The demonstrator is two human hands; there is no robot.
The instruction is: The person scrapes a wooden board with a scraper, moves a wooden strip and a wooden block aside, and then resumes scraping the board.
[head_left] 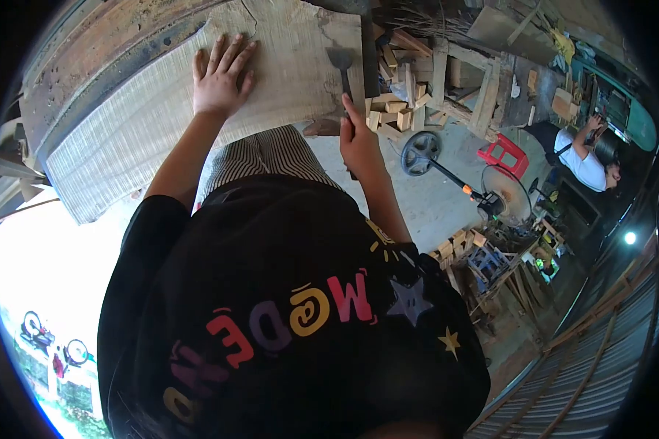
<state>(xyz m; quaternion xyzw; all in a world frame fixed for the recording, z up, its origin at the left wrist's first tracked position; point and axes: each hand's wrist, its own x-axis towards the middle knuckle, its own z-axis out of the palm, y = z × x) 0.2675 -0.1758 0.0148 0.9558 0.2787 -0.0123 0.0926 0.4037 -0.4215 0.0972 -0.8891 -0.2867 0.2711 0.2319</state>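
A wide pale wooden slab [285,80] with visible saw marks lies across the top of the view, a crack running in from its far edge. My left hand [224,80] rests flat on it, fingers spread. My right hand [360,143] is wrapped round the handle of a dark scraper [341,62], index finger stretched along the shaft. The scraper's flat, wide blade is over the slab near its right end, beside a dark uneven patch in the wood. Most of the handle is hidden in my palm.
Beneath the slab is a thicker, rough timber [117,47]. To the right are piled wood offcuts [403,110], a standing fan [505,196] with a round base, and a red plastic stool [504,156]. Another person [582,161] works at the far right.
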